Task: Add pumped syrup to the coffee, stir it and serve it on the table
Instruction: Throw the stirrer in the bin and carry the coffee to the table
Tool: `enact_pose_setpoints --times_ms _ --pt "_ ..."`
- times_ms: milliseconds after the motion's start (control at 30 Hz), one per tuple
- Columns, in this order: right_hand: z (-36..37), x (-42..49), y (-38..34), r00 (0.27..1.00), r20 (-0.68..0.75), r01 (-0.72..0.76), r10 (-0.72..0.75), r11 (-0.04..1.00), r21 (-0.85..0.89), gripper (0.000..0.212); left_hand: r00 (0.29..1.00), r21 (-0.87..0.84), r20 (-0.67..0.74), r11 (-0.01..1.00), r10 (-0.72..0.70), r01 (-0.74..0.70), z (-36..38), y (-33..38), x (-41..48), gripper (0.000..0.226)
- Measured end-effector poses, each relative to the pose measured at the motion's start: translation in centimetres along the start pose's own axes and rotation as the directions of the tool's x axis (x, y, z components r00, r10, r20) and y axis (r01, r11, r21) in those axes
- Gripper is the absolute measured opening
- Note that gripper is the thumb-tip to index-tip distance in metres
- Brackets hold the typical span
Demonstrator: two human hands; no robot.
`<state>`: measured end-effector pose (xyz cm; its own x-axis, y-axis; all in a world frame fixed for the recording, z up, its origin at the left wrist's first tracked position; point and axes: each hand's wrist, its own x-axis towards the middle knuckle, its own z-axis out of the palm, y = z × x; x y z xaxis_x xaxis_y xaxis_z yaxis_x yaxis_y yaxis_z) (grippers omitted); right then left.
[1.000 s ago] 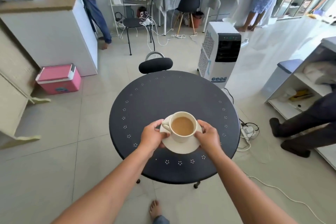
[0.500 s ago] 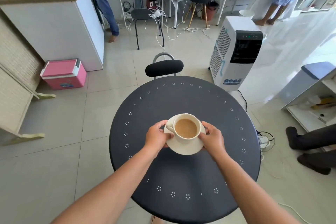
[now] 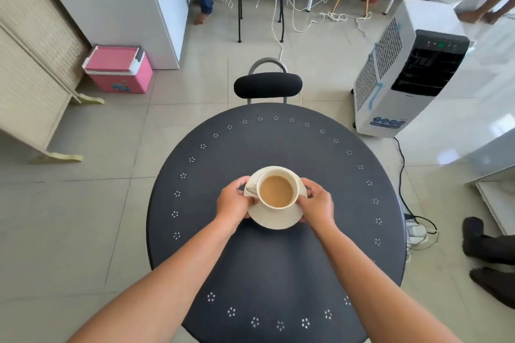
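Note:
A cream cup [image 3: 277, 191] full of milky coffee stands on a cream saucer [image 3: 274, 218], its handle pointing left. The saucer is over the middle of the round dark table [image 3: 278, 267]; whether it rests on the top I cannot tell. My left hand [image 3: 233, 203] grips the saucer's left rim, fingers curled under by the handle. On the opposite side my right hand [image 3: 317, 205] holds the right rim.
A black-backed chair [image 3: 268, 84] is tucked in at the table's far side. A white air cooler [image 3: 404, 69] stands at the right, a pink cool box [image 3: 118, 69] at the left. Cables trail on the floor. Someone's dark shoes [image 3: 485, 245] are at the right edge.
I have stepped closer, so the table fills more of the view. The cup and saucer, held in both hands, have moved from the near edge to over the table's middle.

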<state>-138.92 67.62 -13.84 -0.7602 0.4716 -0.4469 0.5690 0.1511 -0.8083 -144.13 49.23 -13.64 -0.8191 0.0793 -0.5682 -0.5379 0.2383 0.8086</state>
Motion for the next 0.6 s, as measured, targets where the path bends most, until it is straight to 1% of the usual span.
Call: enact_pose_setpoints --times_ms 33,100,133,200,267,433,533,600 --pt "-0.1 0.9 0.2 1.000 0.012 -0.001 0.001 1.000 -0.019 0.019 1.000 -0.011 -0.014 1.000 -0.014 0.014 0.5 -0.1 0.4 0.043" --pt "-0.1 2.2 0.6 1.000 0.025 0.002 -0.001 0.998 -0.056 0.013 0.998 -0.025 -0.041 0.999 -0.039 0.038 1.2 -0.3 1.1 0.043" --pt "-0.1 2.8 0.7 1.000 0.029 0.004 -0.002 0.998 -0.068 0.014 0.998 -0.029 -0.051 0.998 -0.048 0.047 1.6 -0.4 1.5 0.043" --pt "-0.1 3.9 0.7 0.999 0.039 0.003 0.000 0.996 -0.088 0.027 0.996 -0.038 -0.070 0.998 -0.061 0.058 2.2 -0.6 2.4 0.043" --pt "-0.1 4.8 0.7 0.999 0.051 0.002 0.004 0.994 -0.106 0.032 0.994 -0.037 -0.084 0.997 -0.070 0.068 2.7 -0.7 3.1 0.042" --pt "0.4 7.1 1.2 0.997 0.082 0.010 0.005 0.984 -0.177 0.026 0.991 0.018 -0.109 0.997 -0.075 0.077 3.6 -1.3 4.6 0.038" --pt "0.8 7.9 1.3 0.995 0.097 0.027 -0.005 0.975 -0.219 0.026 0.988 0.045 -0.139 0.997 -0.061 0.068 3.7 -1.9 5.4 0.037" --pt "1.0 8.2 1.2 0.995 0.102 0.026 -0.004 0.976 -0.217 0.028 0.988 0.069 -0.150 0.996 -0.041 0.052 3.8 -2.1 5.7 0.033"
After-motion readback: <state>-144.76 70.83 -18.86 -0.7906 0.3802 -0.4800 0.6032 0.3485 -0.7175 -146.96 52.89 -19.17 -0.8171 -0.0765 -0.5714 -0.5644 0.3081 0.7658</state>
